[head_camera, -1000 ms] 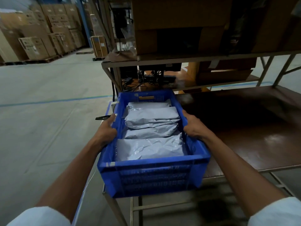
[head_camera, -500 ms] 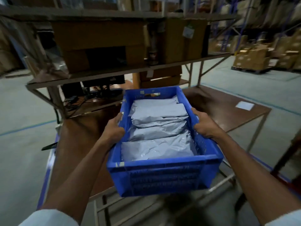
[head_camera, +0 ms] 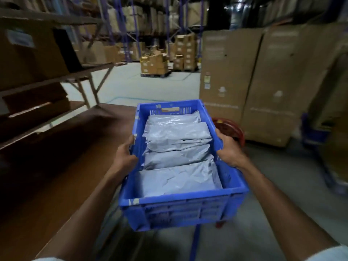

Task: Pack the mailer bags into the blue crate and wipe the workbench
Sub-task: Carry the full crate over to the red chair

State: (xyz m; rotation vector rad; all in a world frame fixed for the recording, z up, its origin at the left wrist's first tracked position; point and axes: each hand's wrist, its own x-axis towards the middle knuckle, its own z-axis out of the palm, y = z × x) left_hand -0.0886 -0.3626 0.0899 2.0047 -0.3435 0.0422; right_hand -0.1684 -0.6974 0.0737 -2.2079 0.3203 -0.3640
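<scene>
On my feed the left hand [head_camera: 125, 157] grips the left long rim of the blue crate [head_camera: 180, 210], fingers curled tight around the edge. The right hand [head_camera: 228, 150] clamps the opposite rim the same way. The crate sits level between the two hands, with only floor visible under its near end. Inside it, between the hands, the grey mailer bags [head_camera: 177, 178] lie in an overlapping row from the near wall to the far wall. The brown workbench [head_camera: 62, 166] stretches out to the left of the left hand. Just beyond the right hand I see a red round object [head_camera: 231, 127], too blurred to identify, and past it tall cardboard cartons [head_camera: 244, 72].
</scene>
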